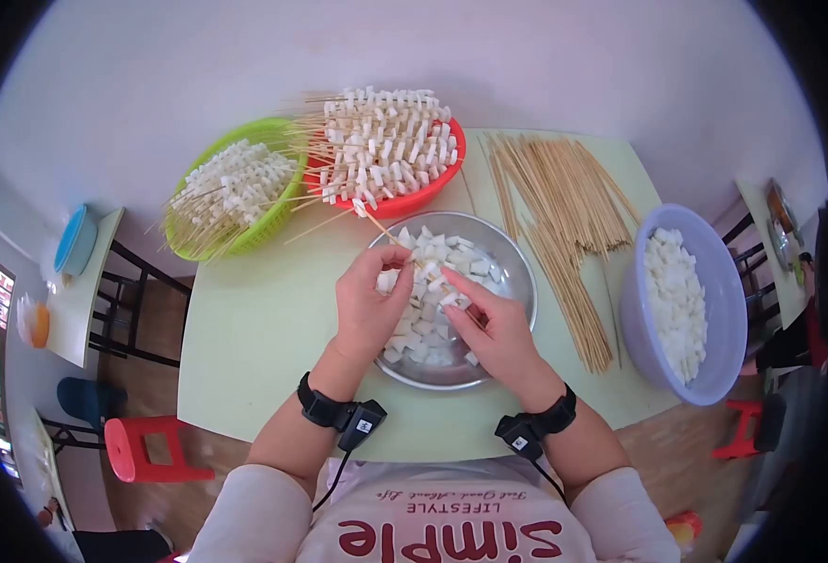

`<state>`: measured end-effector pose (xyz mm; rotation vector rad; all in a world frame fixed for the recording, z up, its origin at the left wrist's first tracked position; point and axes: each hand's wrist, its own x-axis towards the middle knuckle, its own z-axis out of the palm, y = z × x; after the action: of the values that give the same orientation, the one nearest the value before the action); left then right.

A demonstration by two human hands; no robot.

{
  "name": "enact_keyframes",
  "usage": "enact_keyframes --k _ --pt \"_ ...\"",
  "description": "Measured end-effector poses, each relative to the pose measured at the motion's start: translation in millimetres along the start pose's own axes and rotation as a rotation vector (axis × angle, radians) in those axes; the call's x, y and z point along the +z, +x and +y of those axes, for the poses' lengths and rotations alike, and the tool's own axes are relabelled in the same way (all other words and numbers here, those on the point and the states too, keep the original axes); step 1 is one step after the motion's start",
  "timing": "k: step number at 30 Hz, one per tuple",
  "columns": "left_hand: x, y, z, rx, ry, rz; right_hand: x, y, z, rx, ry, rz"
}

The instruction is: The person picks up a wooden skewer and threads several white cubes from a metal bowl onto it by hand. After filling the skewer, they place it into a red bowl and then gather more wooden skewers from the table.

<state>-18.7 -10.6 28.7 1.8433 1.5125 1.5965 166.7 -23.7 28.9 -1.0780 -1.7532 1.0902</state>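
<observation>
Head view: the left hand (pixel 369 293) pinched a light, likely stiff skewer (pixel 382 231), best held mid-shaft; the right hand (pixel 505 338) pinched a soft-looking white piece (pixel 453 300).

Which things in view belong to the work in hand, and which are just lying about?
Seemingly in use:
- stick in the left hand
- white piece at the right hand
- metal bowl
- loose sticks
- purple basin
- red and green baskets of filled sticks

Probably just about:
- blue basin
- red stool

Bright, soft shadows; wide-angle distort. at edges, dark corners; slight haze.
</observation>
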Motion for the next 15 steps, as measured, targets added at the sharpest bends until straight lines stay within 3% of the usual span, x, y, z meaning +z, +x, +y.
enact_keyframes --k 9,12,13,15 --pt "5 -2 3 0.053 0.137 0.024 3 -5 3 -0.161 -0.279 0.084" --pt "3 3 4 0.07 0.074 -0.013 7 0 13 -0.386 -0.345 0.207" --pt "2 4 5 0.068 0.068 -0.044 5 1 13 -0.38 -0.343 0.203" --pt "-2 7 3 0.032 0.042 -0.048 -1 1 12 -0.056 -0.051 0.113"
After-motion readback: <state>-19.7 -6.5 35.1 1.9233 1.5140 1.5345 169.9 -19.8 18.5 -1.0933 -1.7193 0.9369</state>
